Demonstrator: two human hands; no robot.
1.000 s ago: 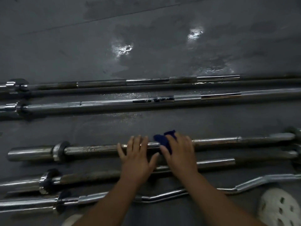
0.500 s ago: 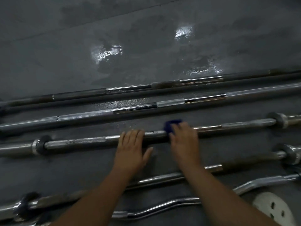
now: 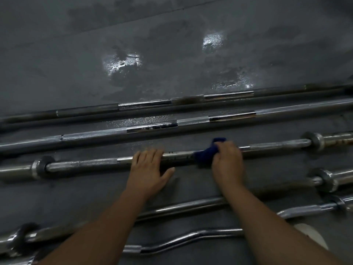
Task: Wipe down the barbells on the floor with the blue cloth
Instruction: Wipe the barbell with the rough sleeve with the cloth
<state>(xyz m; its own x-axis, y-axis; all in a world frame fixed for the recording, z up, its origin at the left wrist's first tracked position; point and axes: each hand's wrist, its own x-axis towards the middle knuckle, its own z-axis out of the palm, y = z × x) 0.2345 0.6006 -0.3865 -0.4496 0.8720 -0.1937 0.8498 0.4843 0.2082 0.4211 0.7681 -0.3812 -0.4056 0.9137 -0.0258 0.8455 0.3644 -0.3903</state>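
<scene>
cloth (image 3: 205, 154) on middle barbell (image 3: 86, 164) | two bars (image 3: 152, 128) behind | straight bar (image 3: 191, 205), curl bar (image 3: 191, 237) in front

Dark grey floor (image 3: 57, 54), wet shiny patches (image 3: 122, 63), white object (image 3: 311, 233)

The scene is dim and grey. Two white patches of glare from overhead light lie on the glossy floor (image 3: 172, 54) toward its far edge, and thin bright streaks run along the chrome barbells (image 3: 191, 123). Detail is soft throughout, softest along the floor's near edge, and the wide lens slightly bows the long straight bars.
</scene>
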